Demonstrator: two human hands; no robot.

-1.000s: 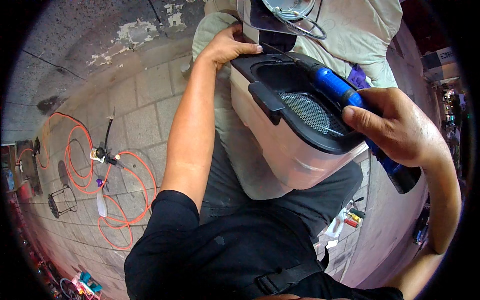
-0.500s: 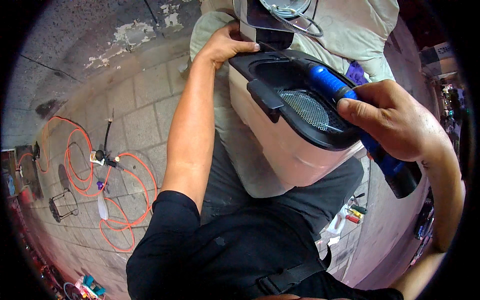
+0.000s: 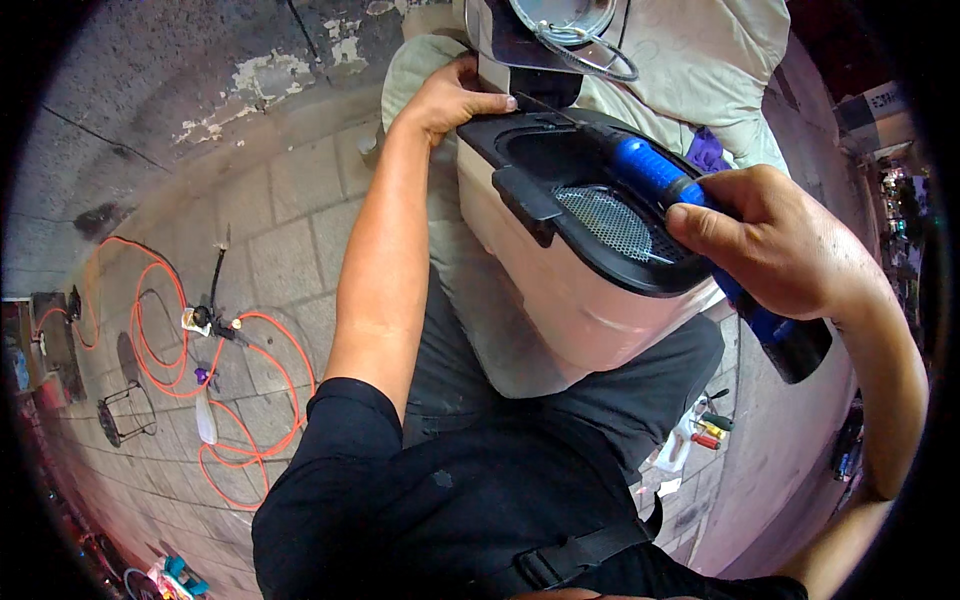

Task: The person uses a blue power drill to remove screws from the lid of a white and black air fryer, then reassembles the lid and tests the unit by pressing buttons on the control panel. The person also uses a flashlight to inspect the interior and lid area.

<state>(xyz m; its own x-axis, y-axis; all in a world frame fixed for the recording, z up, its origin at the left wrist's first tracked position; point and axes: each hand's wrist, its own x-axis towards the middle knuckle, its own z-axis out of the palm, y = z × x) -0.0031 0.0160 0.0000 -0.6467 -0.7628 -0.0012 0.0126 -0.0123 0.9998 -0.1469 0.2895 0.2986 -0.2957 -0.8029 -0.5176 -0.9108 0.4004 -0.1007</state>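
A pale plastic tank (image 3: 575, 325) with a black top frame (image 3: 640, 278) and a wire-mesh panel (image 3: 610, 218) lies tilted across my lap. My left hand (image 3: 450, 103) grips the frame's far left corner, thumb on top by a black upright piece (image 3: 535, 85); the other fingers are partly hidden. My right hand (image 3: 765, 235) is closed around a blue and black power screwdriver (image 3: 650, 172). It is held slanted over the tank, and its long thin bit (image 3: 548, 106) reaches toward that upright piece, near my left thumb. Whether the tip touches a screw is too small to tell.
A coiled grey cable (image 3: 580, 35) lies beyond the tank, beside a pale draped cloth (image 3: 690, 60) and a purple rag (image 3: 708, 150). Orange hose (image 3: 290, 340) loops over the paving at left, near a small black stand (image 3: 122, 415). Several screwdrivers (image 3: 706, 440) lie at right.
The power screwdriver and my right hand have shifted slightly left and up. My left hand keeps its place on the corner. The view has moved a little.
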